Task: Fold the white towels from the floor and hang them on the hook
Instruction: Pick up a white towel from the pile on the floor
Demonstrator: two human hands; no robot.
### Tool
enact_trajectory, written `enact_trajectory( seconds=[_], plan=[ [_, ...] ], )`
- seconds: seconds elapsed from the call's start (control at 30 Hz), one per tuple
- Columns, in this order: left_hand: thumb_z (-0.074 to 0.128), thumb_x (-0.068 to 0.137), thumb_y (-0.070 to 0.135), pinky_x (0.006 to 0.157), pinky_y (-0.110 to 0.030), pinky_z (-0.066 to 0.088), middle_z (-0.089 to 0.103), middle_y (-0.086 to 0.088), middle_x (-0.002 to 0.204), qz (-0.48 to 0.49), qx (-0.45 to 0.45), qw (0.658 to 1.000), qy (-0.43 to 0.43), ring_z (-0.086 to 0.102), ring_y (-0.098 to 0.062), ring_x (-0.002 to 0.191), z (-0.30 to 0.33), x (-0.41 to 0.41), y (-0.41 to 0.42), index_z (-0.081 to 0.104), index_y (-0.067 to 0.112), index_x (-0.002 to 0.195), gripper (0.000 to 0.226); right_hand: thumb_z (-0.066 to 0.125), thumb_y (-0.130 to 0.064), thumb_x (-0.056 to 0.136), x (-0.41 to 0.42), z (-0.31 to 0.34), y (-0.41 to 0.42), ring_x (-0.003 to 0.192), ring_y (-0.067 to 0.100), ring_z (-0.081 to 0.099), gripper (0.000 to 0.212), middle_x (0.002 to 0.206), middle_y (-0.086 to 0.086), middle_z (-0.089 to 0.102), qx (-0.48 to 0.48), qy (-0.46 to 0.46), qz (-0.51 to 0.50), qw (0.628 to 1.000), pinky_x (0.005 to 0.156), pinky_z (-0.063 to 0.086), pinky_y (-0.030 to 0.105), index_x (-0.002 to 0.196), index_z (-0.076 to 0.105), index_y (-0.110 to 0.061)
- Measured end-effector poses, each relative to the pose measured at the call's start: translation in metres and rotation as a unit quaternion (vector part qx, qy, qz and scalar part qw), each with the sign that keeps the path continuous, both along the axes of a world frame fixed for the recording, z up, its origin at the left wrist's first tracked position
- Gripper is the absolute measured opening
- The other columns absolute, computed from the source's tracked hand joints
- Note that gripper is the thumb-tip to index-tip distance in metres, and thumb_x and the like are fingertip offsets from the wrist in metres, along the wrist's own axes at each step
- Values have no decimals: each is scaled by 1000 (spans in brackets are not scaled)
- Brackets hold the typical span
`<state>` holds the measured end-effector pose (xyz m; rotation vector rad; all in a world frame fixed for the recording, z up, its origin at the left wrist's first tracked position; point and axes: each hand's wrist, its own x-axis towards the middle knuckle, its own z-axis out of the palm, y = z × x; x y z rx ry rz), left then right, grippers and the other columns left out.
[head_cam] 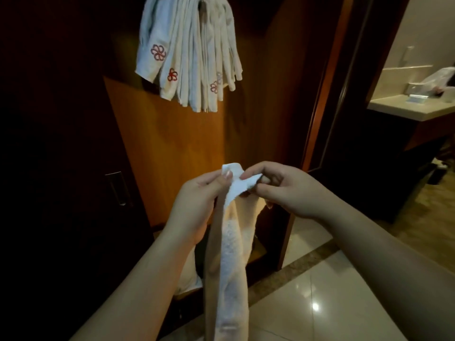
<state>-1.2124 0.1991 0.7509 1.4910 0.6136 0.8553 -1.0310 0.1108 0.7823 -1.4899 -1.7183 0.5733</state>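
Observation:
A white towel (231,254) hangs in a long narrow drape in front of me, down past the bottom of the view. My left hand (197,200) pinches its top edge from the left and my right hand (283,188) pinches the same edge from the right, the two close together. Above, several folded white towels (194,52) with red flower embroidery hang in a bunch from a hook (202,3) on the wooden panel; the hook is mostly hidden by them.
A dark wooden wardrobe door with a metal handle (117,188) stands at the left. Another pale cloth (188,274) lies low behind my left forearm. Glossy floor tiles (320,303) spread at the lower right. A bathroom counter (413,107) shows through the doorway at the right.

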Motion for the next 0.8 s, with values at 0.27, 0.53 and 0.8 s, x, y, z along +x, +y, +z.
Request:
enact_trajectory(
  seconds=[0.27, 0.53, 0.8],
  plan=[
    [59, 98, 31, 82, -29, 56, 77, -4, 107, -37, 73, 994, -72, 72, -21, 104, 4, -20, -3, 78, 30, 109, 22, 56, -43, 97, -35, 15, 0, 83, -10, 67, 12, 84, -21, 73, 80, -119, -58, 988, 75, 52, 12, 95, 68, -41],
    [53, 99, 28, 95, -37, 55, 75, 0, 115, -81, 126, 988, -45, 68, -17, 113, 6, -26, -8, 74, 27, 119, 29, 55, -45, 96, -46, 23, -12, 73, -12, 66, 20, 74, -21, 71, 77, -136, -105, 982, 72, 44, 2, 91, 70, -32],
    [58, 99, 22, 85, -17, 53, 76, 4, 105, -80, 167, 982, -42, 71, -10, 104, 5, -21, -16, 74, 31, 115, 25, 55, -48, 97, -46, 31, -16, 67, -5, 68, 23, 72, -12, 74, 26, -150, -119, 981, 68, 53, 20, 92, 69, -31]
  ],
)
